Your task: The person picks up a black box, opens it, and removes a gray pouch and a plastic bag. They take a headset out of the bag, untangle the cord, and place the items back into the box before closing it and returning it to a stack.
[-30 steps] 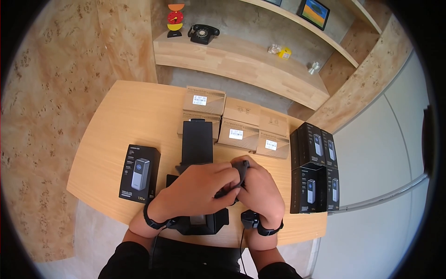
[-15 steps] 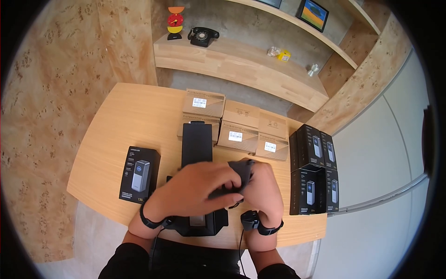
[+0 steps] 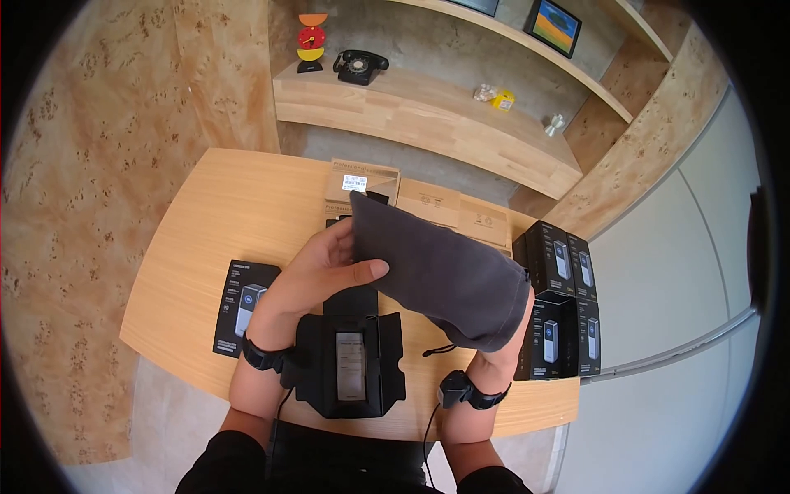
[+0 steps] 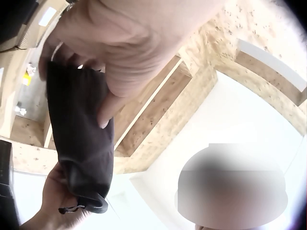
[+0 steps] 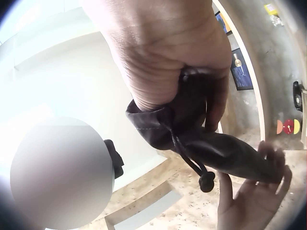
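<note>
A dark grey drawstring pouch [image 3: 436,272] is stretched between my two hands above the table. My left hand [image 3: 317,267] pinches its closed end, thumb on the front and fingers behind. At the mouth, my right hand [image 5: 168,52] has its thumb side inside the opening and fingers along the outside, gripping the cloth; the pouch hides much of this hand in the head view. A black cord with a toggle [image 5: 206,182] dangles from the mouth. Below the hands stands an opened black box [image 3: 387,391], flaps spread, with a flat grey piece [image 3: 351,366] inside.
A black printed box [image 3: 234,317] lies left of the opened one. Several similar boxes [image 3: 550,333] are stacked at the right edge. Brown cartons [image 3: 428,202] line the back of the table [image 3: 214,206]. Beyond them a shelf [image 3: 411,99] holds a black telephone [image 3: 360,66].
The pouch was bunched between both hands, close over the opened box. Now it is spread out lengthwise, as the left hand has shifted left and up, uncovering the box.
</note>
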Tool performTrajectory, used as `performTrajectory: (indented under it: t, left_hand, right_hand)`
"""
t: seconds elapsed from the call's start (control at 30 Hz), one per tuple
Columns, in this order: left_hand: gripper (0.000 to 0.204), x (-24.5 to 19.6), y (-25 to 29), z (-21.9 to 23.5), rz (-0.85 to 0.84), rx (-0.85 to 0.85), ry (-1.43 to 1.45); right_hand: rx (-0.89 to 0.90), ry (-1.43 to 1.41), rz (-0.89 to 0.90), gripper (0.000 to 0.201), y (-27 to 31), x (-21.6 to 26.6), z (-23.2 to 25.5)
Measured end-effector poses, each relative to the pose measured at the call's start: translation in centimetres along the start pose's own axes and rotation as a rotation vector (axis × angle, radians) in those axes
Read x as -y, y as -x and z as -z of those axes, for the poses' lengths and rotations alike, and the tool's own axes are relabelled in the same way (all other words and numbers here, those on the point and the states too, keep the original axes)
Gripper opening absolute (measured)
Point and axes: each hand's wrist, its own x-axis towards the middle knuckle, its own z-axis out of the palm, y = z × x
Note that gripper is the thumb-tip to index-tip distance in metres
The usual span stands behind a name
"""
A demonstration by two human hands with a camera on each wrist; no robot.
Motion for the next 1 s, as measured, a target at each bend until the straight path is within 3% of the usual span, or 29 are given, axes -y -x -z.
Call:
performTrajectory:
  t: [0.07, 0.17, 0.27, 0.37, 0.73, 1.0]
  left_hand:
    - [0.054, -0.1, 0.1, -0.2, -0.032, -0.028, -0.025]
    - [0.045, 0.2, 0.3, -0.5, -0.117, -0.093, -0.104]
    - [0.040, 0.1, 0.6, -0.8, -0.192, -0.113, -0.127]
    - [0.039, 0.0, 0.8, -1.0, -0.210, -0.135, -0.143]
    - [0.037, -0.4, 1.3, -1.4, -0.239, -0.156, -0.135]
    - [0.042, -0.5, 1.8, -2.4, -0.208, -0.201, -0.347]
  right_hand:
    - [0.026, 0.011, 0.031, 0.061, -1.0, 0.5, -0.2]
    - [0.140, 0.085, -0.067, 0.059, -2.1, 2.0, -0.7]
    - [0.122, -0.096, -0.325, 0.056, -2.1, 2.4, -1.4]
    - [0.088, 0.074, -0.268, 0.054, -2.1, 1.7, -2.0]
    - [0.129, 0.061, -0.181, 0.051, -2.0, 1.9, -1.9]
    - [0.148, 0.076, -0.160, 0.050, -1.9, 1.2, -2.6]
